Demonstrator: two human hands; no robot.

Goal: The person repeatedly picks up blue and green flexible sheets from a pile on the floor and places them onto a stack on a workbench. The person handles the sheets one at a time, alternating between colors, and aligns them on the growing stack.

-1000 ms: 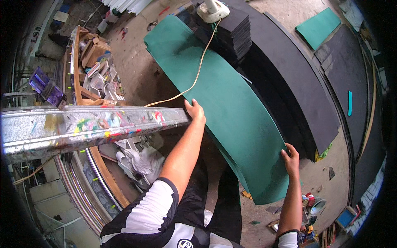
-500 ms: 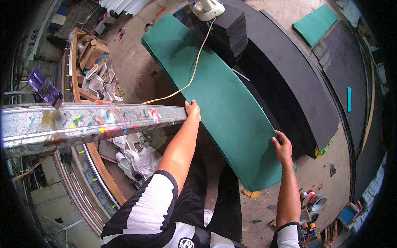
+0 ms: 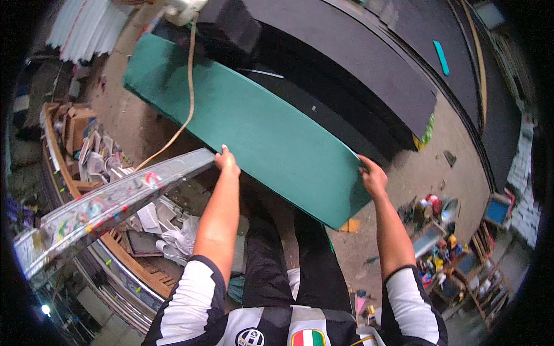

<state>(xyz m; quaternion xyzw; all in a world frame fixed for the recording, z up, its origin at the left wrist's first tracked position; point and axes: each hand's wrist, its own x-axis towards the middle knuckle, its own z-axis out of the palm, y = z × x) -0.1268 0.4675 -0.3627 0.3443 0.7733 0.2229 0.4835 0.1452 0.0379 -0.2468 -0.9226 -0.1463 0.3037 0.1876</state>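
Note:
A long green stack of thin sheets (image 3: 259,135) lies in front of me, slanting from upper left to lower right. My left hand (image 3: 227,160) closes on its near edge, thumb on top, beside the end of a paint-spattered metal beam (image 3: 138,187). At the right end my right hand (image 3: 374,177) grips the far edge, fingers curled over it. The undersides of the sheets and the fingertips beneath are hidden. A pale cord (image 3: 191,75) crosses over the stack's left part.
Beyond the green stack stand black sheet stacks (image 3: 369,75), with a white device (image 3: 180,10) at their left. A wooden-framed bin of scraps (image 3: 92,150) is on the left. Paint cans and tools (image 3: 444,254) clutter the floor at right. A teal strip (image 3: 441,57) lies on black sheeting.
The view has turned and shifted, so the stack and beam appear at new angles. Both hands keep their places on the green stack's edges.

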